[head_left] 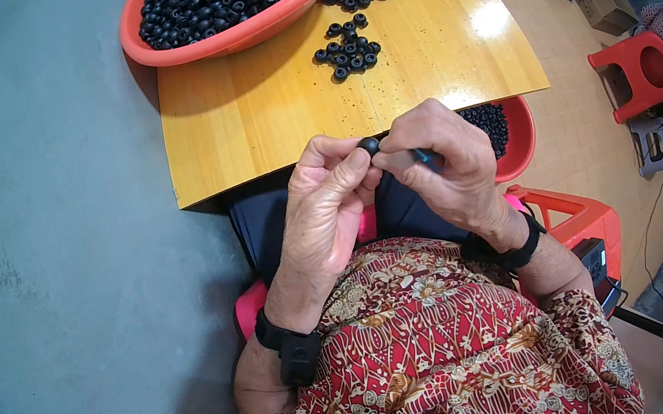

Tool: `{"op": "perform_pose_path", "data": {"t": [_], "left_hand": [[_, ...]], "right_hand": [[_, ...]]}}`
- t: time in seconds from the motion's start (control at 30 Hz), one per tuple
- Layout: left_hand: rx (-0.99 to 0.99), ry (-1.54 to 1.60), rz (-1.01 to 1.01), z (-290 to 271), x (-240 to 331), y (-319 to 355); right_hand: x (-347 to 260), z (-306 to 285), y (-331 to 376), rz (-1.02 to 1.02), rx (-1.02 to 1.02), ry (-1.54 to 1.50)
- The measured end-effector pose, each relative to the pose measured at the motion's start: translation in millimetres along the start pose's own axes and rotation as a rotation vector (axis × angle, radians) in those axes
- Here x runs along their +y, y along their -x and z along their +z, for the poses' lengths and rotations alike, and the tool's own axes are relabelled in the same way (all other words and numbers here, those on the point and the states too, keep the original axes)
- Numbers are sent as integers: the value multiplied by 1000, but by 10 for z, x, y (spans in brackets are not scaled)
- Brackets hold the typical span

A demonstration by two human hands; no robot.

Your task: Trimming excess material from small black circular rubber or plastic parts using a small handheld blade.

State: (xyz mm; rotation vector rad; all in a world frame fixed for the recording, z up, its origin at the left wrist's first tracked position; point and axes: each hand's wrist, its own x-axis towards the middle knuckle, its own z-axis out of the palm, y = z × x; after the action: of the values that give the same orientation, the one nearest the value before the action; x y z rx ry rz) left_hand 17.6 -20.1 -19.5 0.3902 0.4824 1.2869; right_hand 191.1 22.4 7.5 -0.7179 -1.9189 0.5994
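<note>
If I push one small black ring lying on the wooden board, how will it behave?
The black rings are small and round, so one probably slides easily or rolls if tipped on edge. The wooden board looks glossy, so grip is likely low. They seem light.

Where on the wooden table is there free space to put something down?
The near left part of the wooden table is bare, between the red basin and the near edge. The near right corner is bare too. The far middle is crowded by loose black rings.

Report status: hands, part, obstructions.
Left hand pinching small black ring. Right hand on ring, gripping blue tool. Nothing between the hands.
</note>
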Motion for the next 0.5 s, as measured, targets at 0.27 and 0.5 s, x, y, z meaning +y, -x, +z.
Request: {"op": "perform_pose_path", "data": {"t": [0.27,0.5], "left_hand": [[-1,-119,118,65,-9,-31],[43,-90,37,78,16,-35]], "right_hand": [[31,5,16,366,-29,-384],[45,-18,-14,246,-39,-230]]}}
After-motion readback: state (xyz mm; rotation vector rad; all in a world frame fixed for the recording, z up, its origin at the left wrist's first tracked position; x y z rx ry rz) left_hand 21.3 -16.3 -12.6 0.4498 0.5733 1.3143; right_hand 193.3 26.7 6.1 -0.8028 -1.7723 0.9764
